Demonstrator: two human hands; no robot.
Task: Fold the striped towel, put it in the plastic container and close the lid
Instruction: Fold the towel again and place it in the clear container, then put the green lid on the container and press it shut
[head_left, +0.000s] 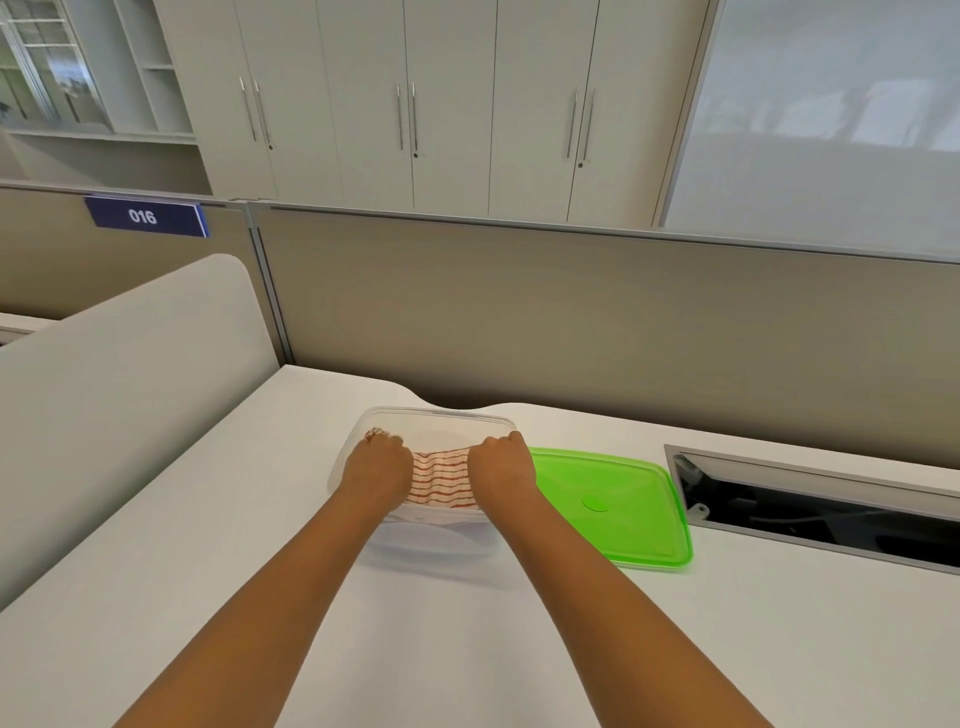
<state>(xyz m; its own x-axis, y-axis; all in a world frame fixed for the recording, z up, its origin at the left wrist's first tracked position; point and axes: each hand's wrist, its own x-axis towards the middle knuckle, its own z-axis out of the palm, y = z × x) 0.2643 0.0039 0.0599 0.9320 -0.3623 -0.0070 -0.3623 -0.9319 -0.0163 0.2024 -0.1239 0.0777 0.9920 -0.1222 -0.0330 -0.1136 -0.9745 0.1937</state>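
Observation:
The folded towel (442, 478), white with red stripes, lies inside the clear plastic container (436, 418) on the white desk. My left hand (376, 462) grips the towel's left end with curled fingers; a bit of red fringe shows past its knuckles. At the towel's right end my right hand (501, 460) is closed on the cloth, close to the container's right wall. The green lid (610, 506) lies flat on the desk just right of the container, apart from both hands.
The white desk (260, 545) has a recessed cable slot (821, 506) at the right. A beige partition (571, 322) runs along the back and a grey rounded divider (119, 389) stands at the left. Cabinets rise behind.

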